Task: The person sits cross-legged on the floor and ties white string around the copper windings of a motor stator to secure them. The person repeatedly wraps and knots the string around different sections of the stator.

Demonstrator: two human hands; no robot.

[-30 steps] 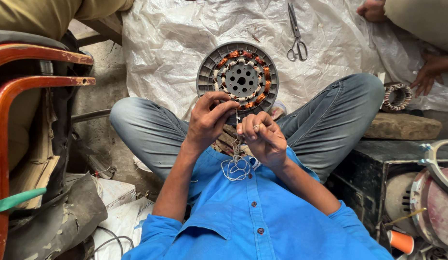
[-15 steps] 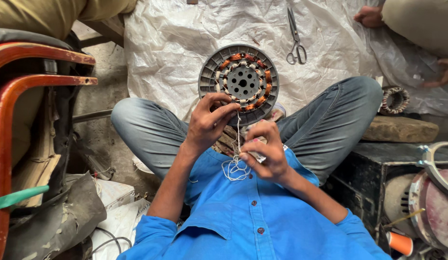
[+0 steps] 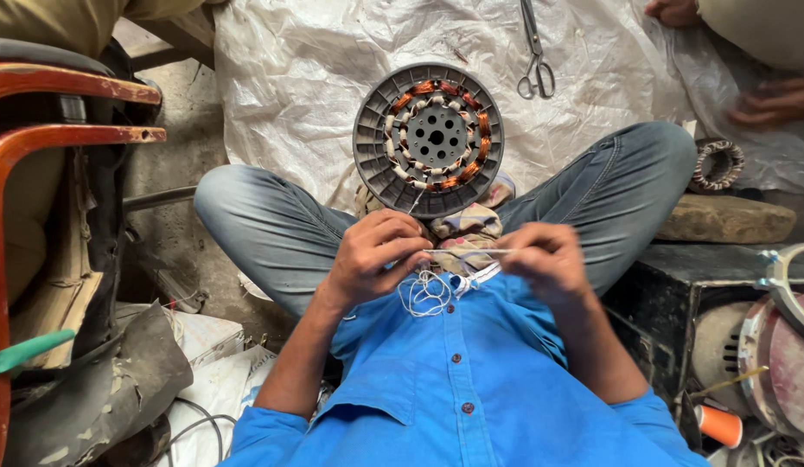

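I sit cross-legged in a blue shirt and jeans. A round grey motor stator [image 3: 429,140] with copper windings leans on a cloth between my knees. My left hand [image 3: 373,257] pinches one end of a thin white string [image 3: 468,252]. My right hand [image 3: 545,258] pinches the other end, so the string runs taut and level between them. Loose loops of the string [image 3: 425,292] hang below my hands against my shirt. Both hands are just below the stator and do not touch it.
Scissors [image 3: 534,50] lie on the white plastic sheet [image 3: 298,78] beyond the stator. A smaller wound coil [image 3: 718,164] rests by a flat stone at right, near another person's hand [image 3: 772,101]. A red chair frame [image 3: 39,112] stands left; motor parts [image 3: 778,342] sit lower right.
My hands have moved apart: the right hand slid out to the right, pulling the string from a vertical line under the stator into a taut horizontal one. The other person's hand shifted.
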